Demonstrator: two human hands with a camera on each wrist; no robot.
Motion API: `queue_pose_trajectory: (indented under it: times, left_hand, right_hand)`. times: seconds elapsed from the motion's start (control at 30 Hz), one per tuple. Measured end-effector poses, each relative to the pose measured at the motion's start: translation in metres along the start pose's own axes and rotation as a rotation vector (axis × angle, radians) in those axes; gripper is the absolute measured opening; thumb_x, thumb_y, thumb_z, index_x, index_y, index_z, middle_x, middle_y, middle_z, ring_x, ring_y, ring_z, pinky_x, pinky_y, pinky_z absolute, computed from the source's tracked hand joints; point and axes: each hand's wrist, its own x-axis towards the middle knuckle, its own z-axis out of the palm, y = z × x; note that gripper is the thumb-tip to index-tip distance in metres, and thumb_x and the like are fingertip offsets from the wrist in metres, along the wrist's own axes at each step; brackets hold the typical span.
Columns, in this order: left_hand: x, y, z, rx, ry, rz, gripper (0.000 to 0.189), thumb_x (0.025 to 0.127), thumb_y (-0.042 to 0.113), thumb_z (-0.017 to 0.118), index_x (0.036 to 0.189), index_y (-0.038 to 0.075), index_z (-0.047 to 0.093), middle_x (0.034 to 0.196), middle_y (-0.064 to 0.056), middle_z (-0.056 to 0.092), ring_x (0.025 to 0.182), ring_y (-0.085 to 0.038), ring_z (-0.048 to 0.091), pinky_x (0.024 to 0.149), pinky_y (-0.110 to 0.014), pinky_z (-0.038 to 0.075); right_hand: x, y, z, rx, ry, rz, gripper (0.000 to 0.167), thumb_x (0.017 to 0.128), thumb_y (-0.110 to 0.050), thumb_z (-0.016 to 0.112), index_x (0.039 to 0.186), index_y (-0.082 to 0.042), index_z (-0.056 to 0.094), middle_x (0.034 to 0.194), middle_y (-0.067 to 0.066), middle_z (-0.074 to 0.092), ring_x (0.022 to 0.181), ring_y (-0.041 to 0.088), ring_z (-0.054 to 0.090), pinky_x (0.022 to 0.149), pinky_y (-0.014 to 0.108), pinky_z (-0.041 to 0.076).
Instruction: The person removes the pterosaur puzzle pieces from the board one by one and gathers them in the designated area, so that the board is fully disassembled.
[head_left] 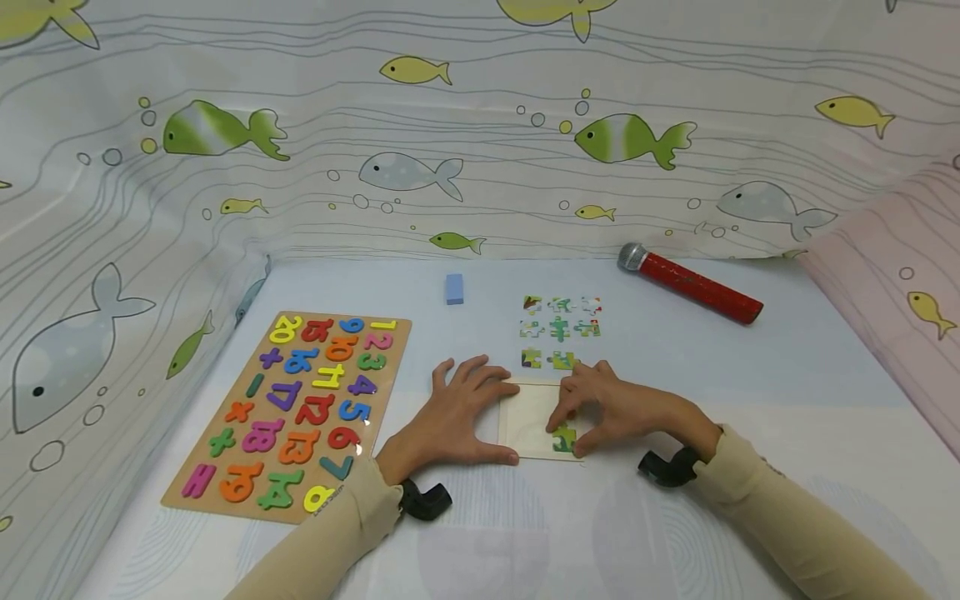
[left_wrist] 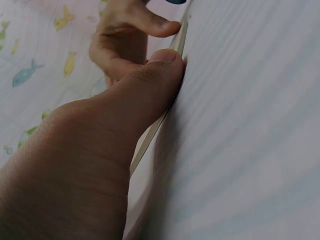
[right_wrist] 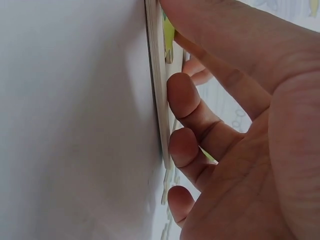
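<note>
A small square wooden puzzle tray (head_left: 528,417) lies on the table between both hands. My left hand (head_left: 457,417) holds its left side, thumb at the near edge and fingertips at the far edge. In the left wrist view, that thumb (left_wrist: 155,75) presses against the tray's thin rim (left_wrist: 145,147). My right hand (head_left: 615,407) pinches a green jigsaw piece (head_left: 564,439) at the tray's near right corner, between thumb and index finger. The right wrist view shows the green piece (right_wrist: 169,40) just inside the rim, partly behind the thumb, with the other fingers curled beside the tray.
Several loose jigsaw pieces (head_left: 558,328) lie in rows beyond the tray. To the left is a number board (head_left: 292,417) with colourful numerals and signs. A blue block (head_left: 454,289) stands at the back, and a red microphone (head_left: 690,285) lies at the back right.
</note>
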Motion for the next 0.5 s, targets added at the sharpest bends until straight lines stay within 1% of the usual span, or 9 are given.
queue_pose_trajectory:
  times: [0.17, 0.37, 0.5]
  left_hand:
    - [-0.0003, -0.0001, 0.0001, 0.002, -0.014, -0.01, 0.091, 0.07, 0.079, 0.071, 0.146, 0.031, 0.053, 0.153, 0.003, 0.048, 0.152, -0.031, 0.029, 0.114, -0.07, 0.016]
    - [0.0002, -0.0003, -0.0001, 0.002, -0.031, -0.021, 0.092, 0.071, 0.08, 0.07, 0.147, 0.032, 0.052, 0.153, 0.004, 0.047, 0.153, -0.03, 0.027, 0.115, -0.069, 0.014]
    - [0.0002, -0.0004, -0.0005, 0.003, -0.033, -0.024, 0.092, 0.071, 0.081, 0.07, 0.147, 0.032, 0.052, 0.154, 0.004, 0.047, 0.154, -0.03, 0.027, 0.115, -0.069, 0.014]
  right_hand:
    - [-0.0017, 0.0001, 0.0015, 0.005, 0.016, 0.004, 0.037, 0.076, -0.03, 0.09, 0.11, -0.036, 0.077, 0.096, -0.013, 0.065, 0.099, 0.006, 0.046, 0.085, 0.038, 0.024]
    - [-0.004, -0.0004, 0.0032, 0.031, 0.039, 0.0, 0.038, 0.076, -0.028, 0.09, 0.11, -0.033, 0.075, 0.096, -0.011, 0.065, 0.098, 0.009, 0.05, 0.084, 0.038, 0.025]
    - [-0.0042, -0.0005, 0.0048, 0.042, 0.044, -0.003, 0.039, 0.076, -0.027, 0.09, 0.111, -0.033, 0.074, 0.096, -0.013, 0.064, 0.096, 0.01, 0.05, 0.084, 0.038, 0.025]
